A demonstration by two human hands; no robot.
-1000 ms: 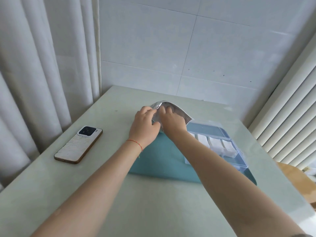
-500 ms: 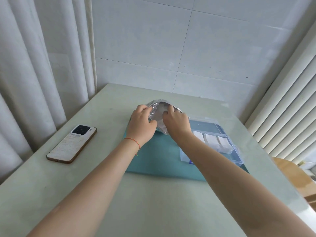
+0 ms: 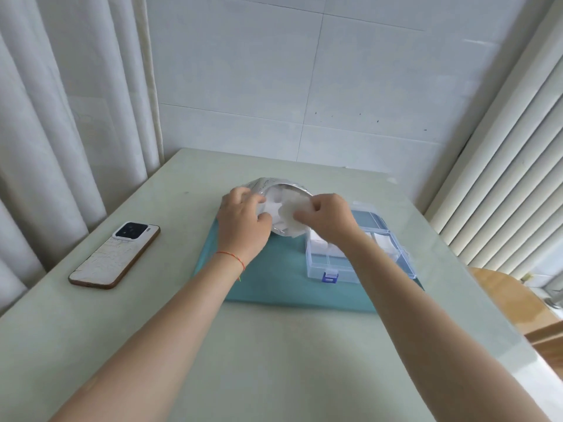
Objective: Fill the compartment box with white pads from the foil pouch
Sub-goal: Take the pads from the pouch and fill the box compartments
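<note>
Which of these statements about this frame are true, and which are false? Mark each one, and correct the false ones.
1. The right hand pinches a white pad at the mouth of the foil pouch. True.
2. The left hand rests flat on the phone. False: it holds the pouch; the phone lies apart, to the left on the table.
3. The clear box sits on a teal mat. True.
4. The box is closed with its lid latched. False: it stands open, with white pads in some compartments.
5. The phone lies with its camera side up. True.
</note>
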